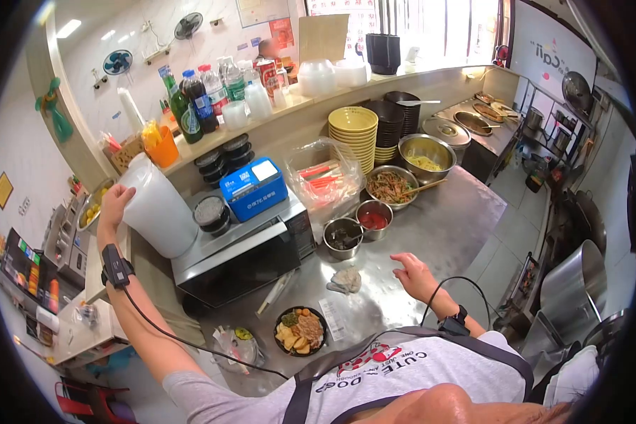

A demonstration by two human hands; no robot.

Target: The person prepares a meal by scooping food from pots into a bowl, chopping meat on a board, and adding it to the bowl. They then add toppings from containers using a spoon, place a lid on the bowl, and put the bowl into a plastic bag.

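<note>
My left hand (114,206) reaches far out to the left, its fingers closed at the upper side of a tall stack of translucent white plastic containers (160,215). That stack stands on the end of a microwave oven (244,265). My right hand (413,274) hovers over the steel counter (431,226), fingers apart and holding nothing. Left of it lies a crumpled cloth (344,280). Close to my body sits a black bowl of food (300,331), with a paper receipt (333,319) beside it.
On the microwave are a blue box (254,189) and a black lidded container (211,214). Behind the counter stand yellow bowls (352,134), a bag of red-wrapped packets (325,173), metal pots (343,237) and a bowl of mixed food (391,187). Bottles (184,106) line the ledge.
</note>
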